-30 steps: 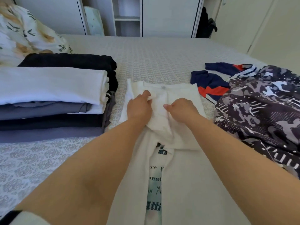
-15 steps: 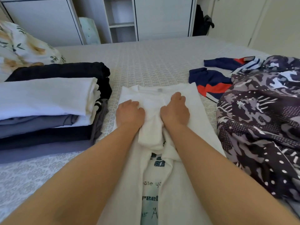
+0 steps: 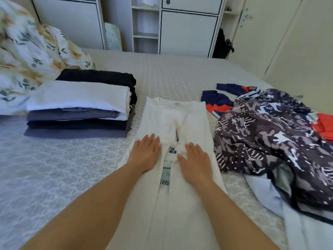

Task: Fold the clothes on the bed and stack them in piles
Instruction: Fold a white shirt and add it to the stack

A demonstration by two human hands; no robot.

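A white T-shirt (image 3: 173,114) lies lengthwise on the bed (image 3: 171,73), both sides folded inward so a strip of printed text shows down its middle. My left hand (image 3: 146,152) lies flat on the left folded panel with straight fingers. My right hand (image 3: 195,156) lies flat on the right panel the same way. A pile of folded clothes (image 3: 81,105) in white, grey and black stands to the left. Unfolded clothes lie to the right: a dark patterned garment (image 3: 270,141) and a navy, red and white piece (image 3: 219,101).
A floral duvet (image 3: 30,56) is bunched at the far left. A pale blue cloth (image 3: 266,193) lies under the patterned garment at the right. White wardrobes (image 3: 189,31) stand behind the bed, with a black bag (image 3: 222,44) beside them.
Both hands let go of the folded sleeves near the collar and slid toward me down the shirt, now lying flat on it. The head has lifted, showing more of the room.
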